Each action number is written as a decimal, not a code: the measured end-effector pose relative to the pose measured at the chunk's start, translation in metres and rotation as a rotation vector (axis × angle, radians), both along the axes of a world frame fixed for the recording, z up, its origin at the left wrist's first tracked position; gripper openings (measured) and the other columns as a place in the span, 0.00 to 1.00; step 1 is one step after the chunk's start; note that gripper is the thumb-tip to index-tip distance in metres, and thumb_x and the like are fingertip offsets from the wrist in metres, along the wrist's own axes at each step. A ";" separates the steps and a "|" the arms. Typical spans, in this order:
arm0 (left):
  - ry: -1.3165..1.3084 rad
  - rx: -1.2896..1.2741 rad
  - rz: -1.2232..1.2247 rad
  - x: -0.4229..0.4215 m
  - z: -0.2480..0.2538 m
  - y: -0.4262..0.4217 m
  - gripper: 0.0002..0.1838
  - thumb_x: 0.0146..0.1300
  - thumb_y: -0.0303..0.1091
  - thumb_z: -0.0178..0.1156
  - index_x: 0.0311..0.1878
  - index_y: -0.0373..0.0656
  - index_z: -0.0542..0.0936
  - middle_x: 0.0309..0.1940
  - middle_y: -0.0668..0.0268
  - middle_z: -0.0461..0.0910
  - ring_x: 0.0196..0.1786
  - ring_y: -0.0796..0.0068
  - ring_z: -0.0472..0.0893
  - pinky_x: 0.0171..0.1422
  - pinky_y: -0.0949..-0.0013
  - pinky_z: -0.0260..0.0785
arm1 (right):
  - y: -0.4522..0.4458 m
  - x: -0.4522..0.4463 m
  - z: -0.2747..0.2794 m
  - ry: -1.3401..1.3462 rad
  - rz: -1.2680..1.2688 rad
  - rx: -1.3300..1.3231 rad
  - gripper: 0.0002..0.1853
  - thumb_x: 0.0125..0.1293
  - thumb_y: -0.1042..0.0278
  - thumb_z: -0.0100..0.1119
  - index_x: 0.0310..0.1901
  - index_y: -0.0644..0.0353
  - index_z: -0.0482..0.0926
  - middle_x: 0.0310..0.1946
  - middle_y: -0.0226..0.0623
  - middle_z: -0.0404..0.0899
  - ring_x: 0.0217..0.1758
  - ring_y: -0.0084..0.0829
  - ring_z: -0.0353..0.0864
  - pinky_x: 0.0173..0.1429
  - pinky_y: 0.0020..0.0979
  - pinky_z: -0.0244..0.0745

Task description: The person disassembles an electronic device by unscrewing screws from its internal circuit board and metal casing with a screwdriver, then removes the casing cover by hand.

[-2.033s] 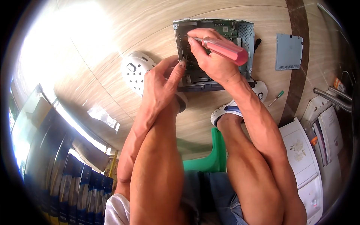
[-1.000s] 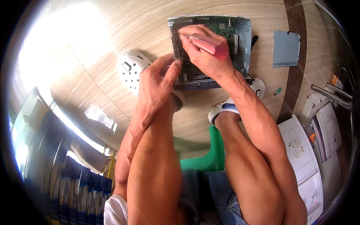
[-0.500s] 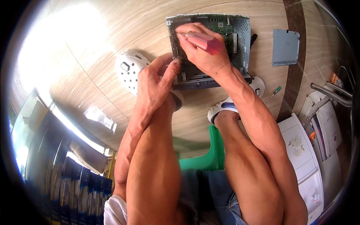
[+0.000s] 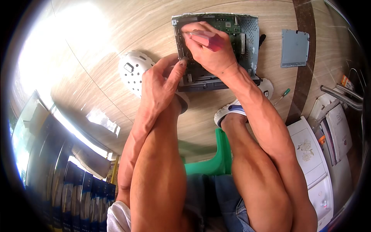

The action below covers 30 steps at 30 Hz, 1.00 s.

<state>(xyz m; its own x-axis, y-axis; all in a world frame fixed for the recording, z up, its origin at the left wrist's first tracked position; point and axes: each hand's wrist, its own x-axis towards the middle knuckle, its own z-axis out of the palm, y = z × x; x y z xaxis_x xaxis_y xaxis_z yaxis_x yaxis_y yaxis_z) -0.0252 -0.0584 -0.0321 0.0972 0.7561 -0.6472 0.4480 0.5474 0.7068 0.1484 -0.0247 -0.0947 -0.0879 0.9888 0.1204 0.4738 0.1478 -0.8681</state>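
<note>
An open metal computer case (image 4: 250, 54) lies on the floor between my feet, its green circuit board (image 4: 232, 27) showing. My right hand (image 4: 214, 52) is closed around a screwdriver (image 4: 208, 40) with a clear reddish handle. That hand is over the left part of the case; the screwdriver's tip is hidden behind my fingers. My left hand (image 4: 160, 83) grips the case's left edge near its lower corner, thumb on top and fingers mostly hidden behind.
A grey metal panel (image 4: 294, 48) and a green-handled screwdriver (image 4: 282, 96) lie on the floor to the right. White clogs (image 4: 133, 71) flank the case. A green stool (image 4: 208, 164) is under me. White drawers (image 4: 309, 154) stand at the right, blue boxes (image 4: 83, 197) at lower left.
The case and my right hand with the screwdriver have shifted very slightly. My left hand keeps its place on the edge.
</note>
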 end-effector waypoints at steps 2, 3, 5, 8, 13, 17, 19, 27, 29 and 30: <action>0.000 0.012 0.003 0.001 0.001 0.000 0.21 0.73 0.43 0.65 0.58 0.35 0.83 0.31 0.59 0.88 0.34 0.75 0.84 0.43 0.70 0.77 | -0.001 0.002 -0.004 -0.005 0.038 -0.058 0.20 0.53 0.81 0.67 0.49 0.55 0.80 0.46 0.40 0.85 0.46 0.48 0.87 0.48 0.40 0.85; 0.001 0.012 0.000 0.000 0.001 0.000 0.21 0.73 0.43 0.65 0.58 0.35 0.83 0.31 0.59 0.87 0.34 0.75 0.84 0.43 0.70 0.77 | 0.000 0.002 -0.005 -0.013 0.025 -0.008 0.14 0.56 0.80 0.67 0.46 0.58 0.81 0.43 0.40 0.85 0.43 0.45 0.87 0.45 0.37 0.85; 0.003 0.011 -0.005 -0.001 -0.001 0.000 0.21 0.72 0.43 0.65 0.58 0.35 0.84 0.30 0.60 0.87 0.33 0.76 0.84 0.43 0.70 0.77 | 0.003 0.000 -0.004 -0.029 -0.001 0.091 0.04 0.62 0.78 0.67 0.38 0.64 0.84 0.38 0.38 0.86 0.37 0.40 0.88 0.40 0.32 0.83; 0.001 0.024 0.000 -0.001 -0.002 -0.001 0.21 0.72 0.43 0.65 0.57 0.35 0.84 0.30 0.61 0.87 0.33 0.76 0.83 0.42 0.70 0.77 | 0.003 -0.001 -0.002 -0.026 -0.009 0.079 0.04 0.62 0.77 0.67 0.38 0.64 0.84 0.38 0.38 0.86 0.37 0.40 0.88 0.40 0.32 0.83; 0.006 0.027 -0.008 -0.001 -0.002 -0.001 0.21 0.72 0.44 0.65 0.57 0.35 0.84 0.30 0.60 0.87 0.33 0.76 0.83 0.42 0.70 0.77 | 0.003 -0.001 -0.004 -0.036 -0.007 0.083 0.04 0.62 0.77 0.67 0.39 0.63 0.84 0.38 0.39 0.86 0.37 0.40 0.88 0.41 0.32 0.84; 0.003 0.014 -0.007 -0.001 -0.001 0.000 0.22 0.72 0.44 0.65 0.58 0.35 0.84 0.31 0.59 0.87 0.33 0.75 0.84 0.42 0.69 0.77 | 0.003 0.000 -0.003 -0.034 -0.002 0.074 0.04 0.62 0.77 0.67 0.39 0.63 0.84 0.38 0.39 0.86 0.37 0.40 0.88 0.41 0.32 0.84; 0.013 0.025 -0.016 -0.001 -0.001 0.000 0.22 0.72 0.44 0.65 0.58 0.35 0.84 0.31 0.59 0.87 0.33 0.75 0.84 0.42 0.69 0.77 | 0.003 0.000 -0.005 -0.039 0.001 0.076 0.04 0.62 0.77 0.67 0.39 0.63 0.84 0.38 0.39 0.86 0.37 0.40 0.88 0.41 0.32 0.84; 0.000 0.031 -0.009 -0.001 -0.003 -0.001 0.22 0.72 0.44 0.65 0.58 0.35 0.83 0.32 0.58 0.88 0.34 0.74 0.84 0.43 0.69 0.77 | 0.002 -0.001 -0.003 -0.045 0.006 0.008 0.03 0.62 0.78 0.66 0.37 0.65 0.84 0.39 0.37 0.87 0.38 0.40 0.88 0.42 0.31 0.83; 0.004 0.016 -0.011 -0.002 -0.001 0.000 0.22 0.72 0.44 0.65 0.58 0.35 0.83 0.32 0.58 0.88 0.34 0.74 0.84 0.43 0.69 0.77 | 0.002 -0.002 -0.002 -0.050 0.005 -0.004 0.03 0.62 0.78 0.67 0.36 0.66 0.84 0.40 0.37 0.87 0.38 0.40 0.88 0.42 0.31 0.83; 0.012 0.015 -0.013 -0.002 0.000 0.000 0.22 0.72 0.44 0.65 0.58 0.35 0.83 0.32 0.58 0.88 0.34 0.74 0.84 0.43 0.69 0.77 | 0.002 -0.002 -0.002 -0.049 0.005 -0.003 0.03 0.62 0.77 0.67 0.36 0.66 0.84 0.40 0.37 0.87 0.39 0.40 0.88 0.43 0.31 0.83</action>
<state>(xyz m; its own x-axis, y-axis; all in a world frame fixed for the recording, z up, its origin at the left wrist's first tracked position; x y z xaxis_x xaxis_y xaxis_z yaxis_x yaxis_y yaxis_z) -0.0268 -0.0580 -0.0324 0.0995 0.7645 -0.6369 0.4633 0.5309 0.7096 0.1463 -0.0227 -0.0969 -0.0985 0.9887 0.1126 0.5151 0.1475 -0.8444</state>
